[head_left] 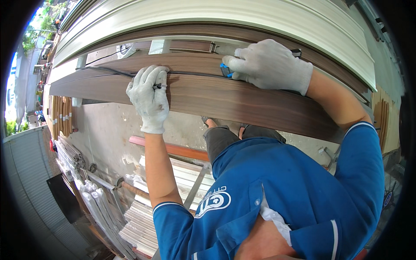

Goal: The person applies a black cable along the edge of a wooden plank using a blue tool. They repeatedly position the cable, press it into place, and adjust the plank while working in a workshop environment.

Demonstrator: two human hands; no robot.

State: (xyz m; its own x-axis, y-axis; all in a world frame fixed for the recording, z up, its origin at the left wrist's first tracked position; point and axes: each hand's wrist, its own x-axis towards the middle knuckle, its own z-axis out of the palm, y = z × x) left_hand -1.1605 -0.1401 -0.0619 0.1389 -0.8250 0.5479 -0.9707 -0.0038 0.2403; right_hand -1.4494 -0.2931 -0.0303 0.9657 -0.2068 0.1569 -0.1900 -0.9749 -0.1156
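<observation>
A long brown wood-grain profile (208,93) lies across in front of me. Along its length runs a thin black strip (193,74), which looks like a rubber seal. My left hand (149,99), in a grey-white work glove, is closed on the strip left of the middle, and a short dark end pokes out between the fingers. Further right, my gloved right hand (271,65) grips a small blue-and-black hand tool (225,70) whose tip rests at the strip. The palm hides most of this tool, so its exact kind cannot be made out.
Beyond the brown profile lie long cream profiles (208,15). A light support block (159,46) sits between the pieces. To the lower left are plastic-wrapped bundles (102,208) and stacked white lengths (141,225). Brown boards (60,115) stand at the left, and a fan (392,186) at the right.
</observation>
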